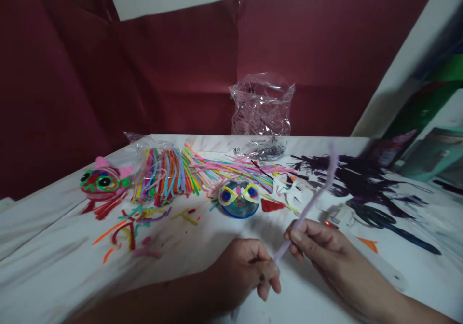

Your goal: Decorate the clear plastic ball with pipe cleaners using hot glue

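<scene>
Between both hands runs a light purple pipe cleaner (314, 201), slanting up to the right with a bend near its top. My left hand (255, 268) pinches its lower part. Higher up, the fingers of my right hand (318, 247) close around it. Just beyond the hands sits a round, clear face craft (239, 208) with a blue rim and yellow-ringed eyes. A red triangular piece (272, 205) lies at its right side.
Bundles of colourful pipe cleaners (168, 174) lie behind, partly in plastic. A decorated fish-like craft (103, 184) sits left, near cut pieces (128, 232). Scissors (405, 230), dark purple strands (347, 179) and a glue gun (338, 215) lie right. A clear bag (262, 107) stands at the back.
</scene>
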Demonstrator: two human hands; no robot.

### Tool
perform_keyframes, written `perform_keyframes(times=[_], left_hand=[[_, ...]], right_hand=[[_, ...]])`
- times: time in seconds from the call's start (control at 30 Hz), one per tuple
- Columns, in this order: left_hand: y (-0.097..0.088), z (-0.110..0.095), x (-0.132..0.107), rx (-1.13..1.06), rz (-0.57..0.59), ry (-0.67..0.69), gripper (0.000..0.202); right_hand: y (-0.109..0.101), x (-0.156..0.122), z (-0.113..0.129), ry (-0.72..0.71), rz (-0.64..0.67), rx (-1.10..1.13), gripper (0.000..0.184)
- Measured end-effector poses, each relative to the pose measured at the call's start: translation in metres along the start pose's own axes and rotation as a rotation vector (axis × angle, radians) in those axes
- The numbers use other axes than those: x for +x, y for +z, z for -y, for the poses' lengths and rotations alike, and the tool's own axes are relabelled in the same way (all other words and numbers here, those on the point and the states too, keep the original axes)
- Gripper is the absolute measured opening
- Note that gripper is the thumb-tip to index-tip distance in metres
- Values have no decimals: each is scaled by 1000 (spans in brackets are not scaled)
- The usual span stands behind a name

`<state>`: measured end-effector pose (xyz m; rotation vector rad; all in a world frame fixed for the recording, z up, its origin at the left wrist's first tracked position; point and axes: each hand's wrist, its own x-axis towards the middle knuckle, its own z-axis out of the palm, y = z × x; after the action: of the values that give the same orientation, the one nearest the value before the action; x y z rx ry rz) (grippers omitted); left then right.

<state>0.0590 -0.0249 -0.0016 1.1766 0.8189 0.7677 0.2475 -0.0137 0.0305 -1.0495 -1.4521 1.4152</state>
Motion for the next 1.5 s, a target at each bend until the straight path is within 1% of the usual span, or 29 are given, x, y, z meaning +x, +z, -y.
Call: perform_keyframes(times=[0.1, 0.2, 0.3, 0.37, 0.43, 0.5, 0.57, 0.63, 0.67, 0.7, 0.8, 0.9, 1.0, 1.1, 1.17, 1.2, 1.3, 1.37, 1.5], left_hand=[[-1, -11, 0, 6, 0, 26, 15], [2, -17, -2, 57, -52, 50, 17], [8, -14, -5, 178, -134, -4, 14], [11, -9, -7, 207, -191, -38, 14], [13, -6, -6, 176, -243, -17, 17], [12, -5, -5, 133, -277, 30, 19], [12, -5, -5, 111, -275, 60, 21], [12, -8, -5, 139, -270, 52, 20], [13, -9, -5, 169, -275, 36, 19], [14, -11, -6, 204, -280, 16, 18], [15, -15, -6, 271, -276, -26, 14], [12, -16, -6, 240, -225, -9, 14], [10, -19, -8, 210, -162, -11, 17], [8, -21, -10, 215, -121, 11, 18], [8, -20, -10, 225, -123, 41, 20], [7, -20, -10, 235, -130, 45, 20], [8, -18, -10, 277, -143, 42, 20], [9, -16, -10, 299, -136, 30, 19], [7, -13, -8, 306, -159, 41, 19]], right_hand=[[0, 3, 1, -41, -75, 79, 35], [-4, 9, 8, -70, -173, 195, 35], [-18, 18, 22, -130, -314, 344, 30], [-30, 22, 31, -169, -359, 411, 24], [-37, 24, 37, -156, -336, 401, 18], [-36, 24, 37, -93, -274, 323, 16], [-27, 22, 31, -9, -136, 201, 22], [-15, 18, 22, 53, 68, 96, 30], [-8, 15, 18, 67, 139, 76, 34], [-3, 12, 14, 71, 160, 66, 37], [7, 6, 8, 89, 65, 70, 46], [3, 5, 6, 87, -40, 86, 49], [-10, 10, 9, -44, -161, 50, 46], [-24, 13, 17, -172, -241, -73, 46], [-30, 12, 22, -211, -237, -106, 45], [-31, 11, 24, -209, -207, -83, 43], [-30, 9, 24, -147, -63, 29, 34], [-27, 9, 22, -93, -3, 48, 32], [-20, 10, 21, -107, -19, 88, 35]])
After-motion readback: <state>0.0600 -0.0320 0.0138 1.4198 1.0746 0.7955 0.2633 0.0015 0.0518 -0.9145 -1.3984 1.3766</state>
